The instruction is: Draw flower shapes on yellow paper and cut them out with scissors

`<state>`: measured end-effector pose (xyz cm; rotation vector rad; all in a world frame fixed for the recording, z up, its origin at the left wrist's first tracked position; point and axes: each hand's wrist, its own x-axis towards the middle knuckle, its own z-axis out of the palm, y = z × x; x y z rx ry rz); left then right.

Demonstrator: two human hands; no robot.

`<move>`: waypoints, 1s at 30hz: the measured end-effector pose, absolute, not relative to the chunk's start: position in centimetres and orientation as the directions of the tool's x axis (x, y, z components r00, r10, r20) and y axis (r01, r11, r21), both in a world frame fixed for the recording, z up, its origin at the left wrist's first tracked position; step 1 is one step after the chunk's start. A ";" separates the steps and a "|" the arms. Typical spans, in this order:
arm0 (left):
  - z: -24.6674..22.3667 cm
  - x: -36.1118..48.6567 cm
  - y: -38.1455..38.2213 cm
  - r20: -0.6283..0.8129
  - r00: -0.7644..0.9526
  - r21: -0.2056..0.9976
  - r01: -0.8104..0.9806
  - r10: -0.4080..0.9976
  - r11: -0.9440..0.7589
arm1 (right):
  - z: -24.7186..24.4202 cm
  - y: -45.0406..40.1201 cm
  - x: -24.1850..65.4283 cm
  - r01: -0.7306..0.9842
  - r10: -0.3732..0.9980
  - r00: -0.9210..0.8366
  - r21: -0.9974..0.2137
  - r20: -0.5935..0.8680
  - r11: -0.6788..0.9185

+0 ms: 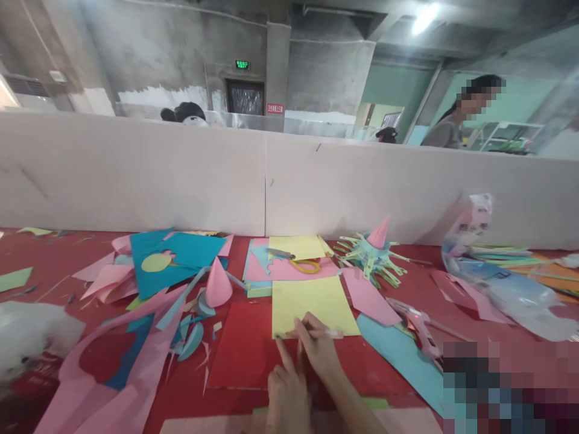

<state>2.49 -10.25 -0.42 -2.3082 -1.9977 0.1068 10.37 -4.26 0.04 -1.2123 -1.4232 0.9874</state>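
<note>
A yellow sheet of paper [312, 304] lies in front of me, partly over a red board [244, 343]. My right hand [319, 349] grips a slim pen [333, 333] with a pale end, close above the sheet's lower edge; fingers hide part of it. My left hand [288, 389] reaches up from below, index finger stretched out to the sheet's lower left corner. The other left fingers are bent and partly hidden. Beyond the sheet, scissors [305, 265] with a yellow handle rest on pink and yellow paper.
At left are a pink paper cone [218, 286], blue sheets [154, 265] and pink cut-outs [122, 392]. A fringed paper piece with a cone [377, 247] stands back right. A glue gun [418, 328] and plastic bag [511, 286] lie right. A pale partition [181, 175] closes off the back.
</note>
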 end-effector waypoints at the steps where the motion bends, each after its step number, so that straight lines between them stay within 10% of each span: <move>1: -0.1 2.5 -10.2 -0.019 0.136 -0.101 0.985 0.991 -0.137 | 0.1 -4.3 10.3 0.172 0.987 -0.028 -0.971 0.161 0.164; 14: 0.9 2.5 -10.1 -0.171 0.113 -0.124 0.983 0.979 -0.135 | 0.4 -4.1 9.5 0.237 0.988 0.033 -0.962 0.150 0.138; 30: -1.1 2.7 -10.4 0.006 0.158 -0.243 0.958 0.987 -0.152 | 0.6 -4.0 10.0 0.225 0.984 0.109 -0.968 0.141 0.114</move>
